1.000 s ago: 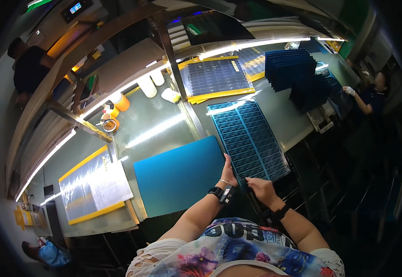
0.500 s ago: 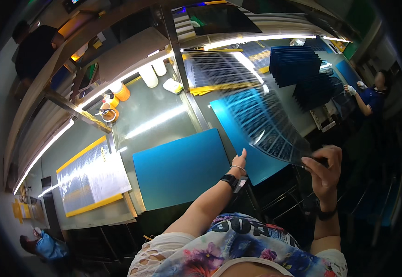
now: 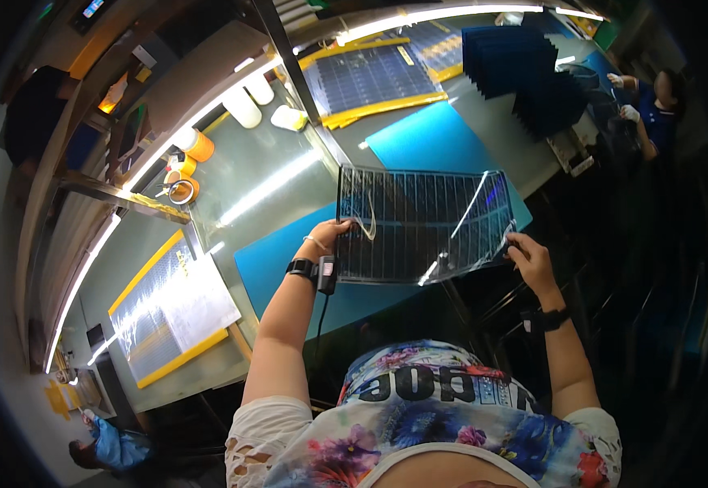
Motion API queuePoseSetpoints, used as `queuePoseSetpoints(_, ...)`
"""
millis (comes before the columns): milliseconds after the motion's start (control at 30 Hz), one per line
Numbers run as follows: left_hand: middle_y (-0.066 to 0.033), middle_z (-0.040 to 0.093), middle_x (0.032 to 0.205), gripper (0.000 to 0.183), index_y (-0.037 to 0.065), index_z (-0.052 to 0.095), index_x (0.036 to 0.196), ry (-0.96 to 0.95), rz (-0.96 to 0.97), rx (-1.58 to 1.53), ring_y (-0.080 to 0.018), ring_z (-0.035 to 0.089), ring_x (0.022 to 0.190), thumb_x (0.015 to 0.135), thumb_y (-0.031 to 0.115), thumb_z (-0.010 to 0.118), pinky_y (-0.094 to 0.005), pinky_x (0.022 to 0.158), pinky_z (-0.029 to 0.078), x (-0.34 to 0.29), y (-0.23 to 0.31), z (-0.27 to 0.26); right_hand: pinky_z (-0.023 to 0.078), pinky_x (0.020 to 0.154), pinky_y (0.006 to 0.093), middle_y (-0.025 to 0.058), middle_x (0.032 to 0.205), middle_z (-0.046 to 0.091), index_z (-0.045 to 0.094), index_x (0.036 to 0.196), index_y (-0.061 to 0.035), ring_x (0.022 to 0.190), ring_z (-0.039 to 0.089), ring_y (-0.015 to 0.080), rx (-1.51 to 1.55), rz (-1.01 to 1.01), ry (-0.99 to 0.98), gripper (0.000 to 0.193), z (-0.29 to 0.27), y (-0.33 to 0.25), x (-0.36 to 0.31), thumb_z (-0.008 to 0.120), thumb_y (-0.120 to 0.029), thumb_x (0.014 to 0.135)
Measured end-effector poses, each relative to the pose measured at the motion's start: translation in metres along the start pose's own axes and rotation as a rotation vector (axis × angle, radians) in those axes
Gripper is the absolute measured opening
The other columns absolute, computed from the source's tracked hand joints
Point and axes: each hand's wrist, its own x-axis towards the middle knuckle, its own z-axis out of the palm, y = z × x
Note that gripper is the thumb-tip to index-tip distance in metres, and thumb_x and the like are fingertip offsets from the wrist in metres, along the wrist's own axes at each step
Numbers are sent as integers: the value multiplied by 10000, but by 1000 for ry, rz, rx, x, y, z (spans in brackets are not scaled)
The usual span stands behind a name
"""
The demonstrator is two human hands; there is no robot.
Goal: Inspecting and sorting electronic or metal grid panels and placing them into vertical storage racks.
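Note:
A clear, flexible film sheet with a dark grid pattern hangs in front of me, slightly bowed. My left hand pinches its left edge, with the thumb on top. The opposite edge is between the fingers of my right hand. A pale loop, perhaps a cord or a reflection, shows on the film near my left hand. Below the film lie two blue boards: one blue board to the left, partly covered by my left forearm, and another blue board farther off.
Stacked gridded sheets with yellow borders lie at the back. Several dark blue panels stand upright at the back right. Tape rolls and white bottles sit under the shelf. Co-workers are at the right, lower left and upper left.
The film, earlier swinging from my right hand toward the back, has come nearer and spread between both hands. My left hand has moved left and taken hold of its edge.

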Motion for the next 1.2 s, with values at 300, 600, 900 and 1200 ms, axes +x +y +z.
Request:
queuePoseSetpoints(300,-94,580,1053,295,24,532,1080,318,160,184,-192,588,903,845,198,573,-318,743,486,-155,-9,-57,460,471,222,83,673,606,559,898,46,560,591,108,260,316,-66,153,101,42,-4,581,-34,769)
queuePoseSetpoints(600,-53,641,831,189,11,604,929,856,654,158,-100,583,654,858,184,575,-222,589,481,-154,-36,-134,444,518,290,97,666,561,526,776,-5,563,575,189,13,211,-44,103,174,65,-19,607,-36,721)
queuePoseSetpoints(900,-90,645,847,172,17,586,933,837,598,101,-145,618,693,865,174,560,-246,604,514,-166,-40,-129,393,552,315,87,682,479,479,723,-18,589,487,210,-215,-15,79,136,181,70,-28,611,-50,718)
queuePoseSetpoints(1200,-95,643,860,161,26,585,922,854,594,104,-162,625,723,870,175,550,-250,601,517,-166,-43,-131,405,553,346,131,653,522,457,746,-13,604,522,285,-91,88,12,162,182,68,-32,615,-46,732)
